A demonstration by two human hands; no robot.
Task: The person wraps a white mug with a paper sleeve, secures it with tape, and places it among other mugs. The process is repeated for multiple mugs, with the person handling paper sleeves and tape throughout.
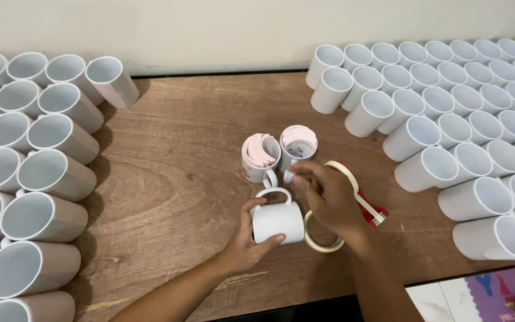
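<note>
Hands meet at the near edge of our wooden table (pixel 174 149), where the left hand (pixel 247 241) wraps thumb and fingers firmly around a plain white mug (pixel 277 220), held upright with its handle turned away from us. Just beside it, our right hand (pixel 329 200) hovers over a tape roll (pixel 320 238) lying flat on the wood; its fingertips pinch together at the foot of a mug beyond, apparently on a small strip of tape, though we cannot make out what sits between them. A red tape dispenser (pixel 365 200) lies just past that hand. Farther in stand two mugs, one filled with curled pink sheets (pixel 260 154) and one with a pale lining (pixel 298 143), both seemingly already handled. Judging by the layout, we are early in the job: wrapped mugs (pixel 37 179) lie on their sides in rows at the left, while a larger bank of bare white mugs (pixel 448 101) waits at the right, reaching back to the wall. Much of the stock appears untouched.
</note>
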